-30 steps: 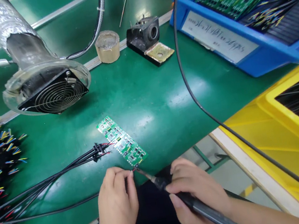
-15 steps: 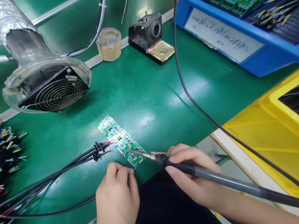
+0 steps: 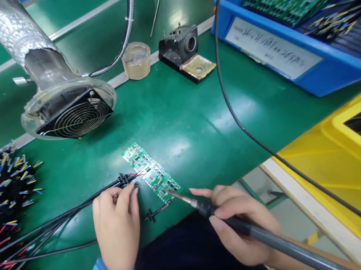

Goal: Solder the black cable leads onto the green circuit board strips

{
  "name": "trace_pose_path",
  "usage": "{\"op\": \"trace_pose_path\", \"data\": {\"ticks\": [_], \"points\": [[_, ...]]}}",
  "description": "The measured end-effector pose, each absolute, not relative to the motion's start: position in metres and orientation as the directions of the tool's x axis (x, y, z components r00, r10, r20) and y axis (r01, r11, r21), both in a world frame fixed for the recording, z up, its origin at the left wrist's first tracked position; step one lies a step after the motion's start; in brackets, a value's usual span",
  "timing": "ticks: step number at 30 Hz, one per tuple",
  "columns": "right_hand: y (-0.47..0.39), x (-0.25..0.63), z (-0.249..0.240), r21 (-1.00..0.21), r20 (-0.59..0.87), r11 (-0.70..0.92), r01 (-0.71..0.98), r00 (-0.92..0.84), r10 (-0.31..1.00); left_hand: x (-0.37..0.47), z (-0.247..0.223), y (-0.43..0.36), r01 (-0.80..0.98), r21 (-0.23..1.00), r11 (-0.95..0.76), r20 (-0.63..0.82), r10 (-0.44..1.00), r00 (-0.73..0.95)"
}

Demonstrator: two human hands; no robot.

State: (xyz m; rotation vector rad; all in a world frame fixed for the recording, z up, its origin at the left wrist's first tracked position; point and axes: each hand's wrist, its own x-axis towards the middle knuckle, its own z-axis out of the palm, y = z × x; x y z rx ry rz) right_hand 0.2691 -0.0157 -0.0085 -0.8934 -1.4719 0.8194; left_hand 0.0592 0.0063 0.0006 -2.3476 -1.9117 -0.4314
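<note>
The circuit board lay flat near the middle of the green workbench, at 2 o'clock from the left fingertips, its long axis running from 11 o'clock to 5 o'clock. The left hand had thumb and forefinger pinched narrowly together on the end of a black cable, short of the board's edge. The right hand had its fingers closed around a soldering iron, pen-fashion, one finger jutting past the handle. The iron's slim tip pointed to 10 o'clock over the board's 5 o'clock end; whether it touched could not be told. Other black cables brought red wires to the board's 9 o'clock edge. A black grommet sat at 5 o'clock from the left fingertips, its red wire reaching the board's lower corner.
</note>
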Motion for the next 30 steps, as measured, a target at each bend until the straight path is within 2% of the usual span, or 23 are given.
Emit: {"op": "trace_pose_path", "data": {"ticks": [3,6,11,15,19,30], "points": [[-0.014,0.266,-0.008,-0.875,0.478,0.479,0.075,-0.026,0.878,0.048,-0.003,0.020,0.958,0.084,-0.274,0.247,0.937,0.246],[-0.014,0.265,-0.008,-0.860,0.499,0.500,0.103,-0.033,0.866,0.045,-0.003,0.020,0.933,0.113,-0.343,0.204,0.927,0.316],[-0.013,0.264,-0.009,-0.824,0.527,0.536,0.181,-0.101,0.844,0.063,-0.001,0.006,0.877,0.298,-0.377,0.164,0.925,0.342],[-0.011,0.259,-0.014,-0.794,0.536,0.552,0.255,-0.138,0.833,0.075,-0.007,0.003,0.851,0.448,-0.273,0.097,0.961,0.257],[-0.007,0.252,-0.016,-0.776,0.549,0.564,0.283,-0.139,0.824,0.074,-0.011,0.007,0.821,0.536,-0.197,0.074,0.980,0.187],[-0.005,0.249,-0.015,-0.777,0.543,0.558,0.292,-0.139,0.828,0.074,-0.010,0.006,0.791,0.592,-0.154,0.054,0.987,0.152]]}}
